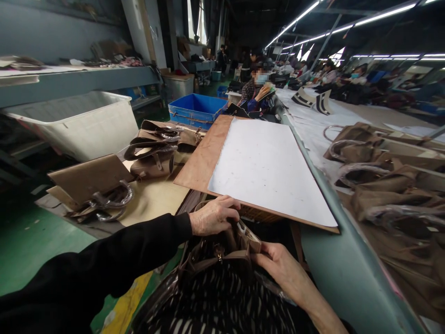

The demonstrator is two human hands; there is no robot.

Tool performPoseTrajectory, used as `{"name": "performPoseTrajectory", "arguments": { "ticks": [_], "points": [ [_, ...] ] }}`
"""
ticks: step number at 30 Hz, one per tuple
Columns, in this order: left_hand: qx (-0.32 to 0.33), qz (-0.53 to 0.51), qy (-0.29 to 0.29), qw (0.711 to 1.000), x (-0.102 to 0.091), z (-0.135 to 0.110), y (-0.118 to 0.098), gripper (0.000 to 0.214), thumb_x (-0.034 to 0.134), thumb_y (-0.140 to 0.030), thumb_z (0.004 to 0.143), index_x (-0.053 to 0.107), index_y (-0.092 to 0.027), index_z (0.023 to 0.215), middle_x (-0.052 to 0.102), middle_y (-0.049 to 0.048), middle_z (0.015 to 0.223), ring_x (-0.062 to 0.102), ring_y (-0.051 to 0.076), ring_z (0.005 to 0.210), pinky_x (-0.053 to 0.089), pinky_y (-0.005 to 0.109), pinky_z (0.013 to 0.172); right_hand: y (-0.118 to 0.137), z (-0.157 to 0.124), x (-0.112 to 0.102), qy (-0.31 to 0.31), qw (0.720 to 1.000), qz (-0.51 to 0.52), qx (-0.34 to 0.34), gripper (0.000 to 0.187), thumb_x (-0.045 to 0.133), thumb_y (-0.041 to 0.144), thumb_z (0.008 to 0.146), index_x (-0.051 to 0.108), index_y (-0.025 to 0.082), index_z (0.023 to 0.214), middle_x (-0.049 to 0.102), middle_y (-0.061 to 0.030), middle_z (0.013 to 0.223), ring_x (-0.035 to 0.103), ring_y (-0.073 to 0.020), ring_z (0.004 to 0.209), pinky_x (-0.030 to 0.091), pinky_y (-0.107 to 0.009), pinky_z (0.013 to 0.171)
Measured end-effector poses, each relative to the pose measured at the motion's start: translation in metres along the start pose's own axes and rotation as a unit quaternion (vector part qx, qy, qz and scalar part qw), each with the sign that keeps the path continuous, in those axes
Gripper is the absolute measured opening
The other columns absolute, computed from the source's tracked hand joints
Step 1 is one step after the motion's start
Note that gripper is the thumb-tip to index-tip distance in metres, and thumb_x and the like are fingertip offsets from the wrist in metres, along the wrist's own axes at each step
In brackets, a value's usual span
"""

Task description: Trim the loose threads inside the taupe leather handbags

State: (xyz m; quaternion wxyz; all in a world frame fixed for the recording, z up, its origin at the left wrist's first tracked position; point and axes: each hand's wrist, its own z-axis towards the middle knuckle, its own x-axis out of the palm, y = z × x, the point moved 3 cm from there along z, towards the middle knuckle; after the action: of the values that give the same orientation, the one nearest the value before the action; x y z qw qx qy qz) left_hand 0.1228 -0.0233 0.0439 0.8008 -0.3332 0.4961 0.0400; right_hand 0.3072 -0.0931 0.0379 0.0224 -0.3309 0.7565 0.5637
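A brown handbag (225, 250) lies in my lap, over dark striped cloth. My left hand (212, 215), in a black sleeve, is closed on the bag's top edge near a strap. My right hand (281, 269) grips the bag's right side, fingers curled under its flap. A small metal clasp (219, 254) shows between the two hands. Just beyond them lies a brown board (198, 167) with a white sheet (267, 169) on top.
More brown handbags are stacked at left (156, 148) and flat pieces with handles (97, 185) nearer. A long table at right (347, 278) carries several bags (389, 185). A white bin (79, 123) and blue crate (196, 109) stand behind. A masked person (259, 90) sits further back.
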Motion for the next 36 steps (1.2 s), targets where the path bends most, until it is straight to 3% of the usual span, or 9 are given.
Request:
{"name": "performPoseTrajectory", "arguments": {
  "ticks": [4, 10, 14, 18, 22, 27, 32, 36],
  "points": [
    [-0.002, 0.021, 0.019, 1.000, 0.004, -0.002, -0.009, 0.007, 0.054, -0.012, 0.073, 0.060, -0.015, 0.074, 0.051, 0.0063, 0.103, 0.045, 0.018, 0.099, 0.039, 0.031, 0.091, 0.004, -0.002, -0.001, 0.026, 0.998, 0.051, 0.000, 0.029, 0.051, 0.032, 0.073, 0.069, 0.012, 0.084, 0.065, 0.0001, 0.073, 0.055, -0.0224, 0.078, 0.042, -0.028, 0.075],
    [-0.050, 0.041, -0.017, 0.998, -0.002, -0.007, -0.034, 0.015, 0.045, -0.007, 0.076, 0.058, -0.015, 0.081, 0.049, 0.0074, 0.110, 0.043, 0.019, 0.104, 0.037, 0.031, 0.093, 0.000, 0.000, -0.006, 0.060, 0.990, 0.128, 0.011, 0.025, 0.055, 0.027, 0.071, 0.069, 0.012, 0.085, 0.065, -0.0008, 0.076, 0.055, -0.0196, 0.078, 0.042, -0.026, 0.073],
    [-0.077, 0.019, 0.080, 0.994, 0.013, -0.006, -0.032, 0.014, 0.043, -0.006, 0.074, 0.053, -0.015, 0.078, 0.057, 0.0037, 0.085, 0.052, 0.015, 0.082, 0.042, 0.025, 0.075, -0.013, 0.005, -0.001, 0.045, 0.984, 0.170, 0.041, 0.021, 0.055, 0.021, 0.070, 0.069, 0.012, 0.082, 0.056, 0.0022, 0.057, 0.050, -0.0128, 0.061, 0.041, -0.022, 0.063],
    [-0.113, 0.043, 0.140, 0.983, 0.025, -0.004, -0.021, 0.012, 0.048, -0.012, 0.074, 0.046, -0.018, 0.085, 0.058, 0.0013, 0.078, 0.054, 0.016, 0.071, 0.040, 0.025, 0.063, -0.024, 0.005, 0.005, 0.024, 0.972, 0.216, 0.094, 0.017, 0.057, 0.023, 0.069, 0.066, 0.012, 0.077, 0.030, 0.0086, 0.039, 0.030, -0.0065, 0.040, 0.034, -0.018, 0.048],
    [-0.063, 0.038, 0.134, 0.988, 0.027, -0.001, -0.023, 0.010, 0.043, -0.014, 0.078, 0.043, -0.018, 0.087, 0.058, 0.0009, 0.077, 0.054, 0.015, 0.069, 0.037, 0.023, 0.061, -0.031, 0.005, 0.004, -0.002, 0.969, 0.221, 0.114, 0.016, 0.058, 0.027, 0.069, 0.063, 0.012, 0.073, 0.024, 0.0101, 0.040, 0.016, -0.0038, 0.038, 0.022, -0.017, 0.039],
    [0.033, -0.010, 0.106, 0.994, 0.026, -0.001, -0.029, 0.011, 0.037, -0.013, 0.083, 0.046, -0.018, 0.086, 0.056, 0.0003, 0.076, 0.054, 0.013, 0.070, 0.037, 0.021, 0.064, -0.038, 0.010, 0.003, 0.010, 0.972, 0.201, 0.125, 0.022, 0.059, 0.032, 0.069, 0.062, 0.012, 0.076, 0.032, 0.0084, 0.043, 0.018, -0.0035, 0.038, 0.014, -0.018, 0.037],
    [0.010, -0.031, 0.119, 0.992, 0.026, 0.001, -0.026, 0.018, 0.040, -0.014, 0.082, 0.051, -0.018, 0.096, 0.059, 0.0015, 0.080, 0.056, 0.013, 0.071, 0.039, 0.020, 0.065, -0.041, 0.010, 0.001, 0.007, 0.973, 0.197, 0.117, 0.023, 0.059, 0.034, 0.071, 0.062, 0.012, 0.074, 0.030, 0.0082, 0.044, 0.018, -0.0037, 0.039, 0.013, -0.018, 0.036],
    [0.005, -0.048, 0.129, 0.990, 0.027, 0.003, -0.026, 0.023, 0.040, -0.016, 0.084, 0.053, -0.019, 0.103, 0.062, 0.0027, 0.086, 0.058, 0.014, 0.076, 0.041, 0.020, 0.068, -0.031, 0.004, 0.000, 0.009, 0.971, 0.216, 0.098, 0.018, 0.059, 0.028, 0.070, 0.064, 0.012, 0.076, 0.030, 0.0081, 0.043, 0.019, -0.0048, 0.040, 0.020, -0.018, 0.039]
  ]
}}
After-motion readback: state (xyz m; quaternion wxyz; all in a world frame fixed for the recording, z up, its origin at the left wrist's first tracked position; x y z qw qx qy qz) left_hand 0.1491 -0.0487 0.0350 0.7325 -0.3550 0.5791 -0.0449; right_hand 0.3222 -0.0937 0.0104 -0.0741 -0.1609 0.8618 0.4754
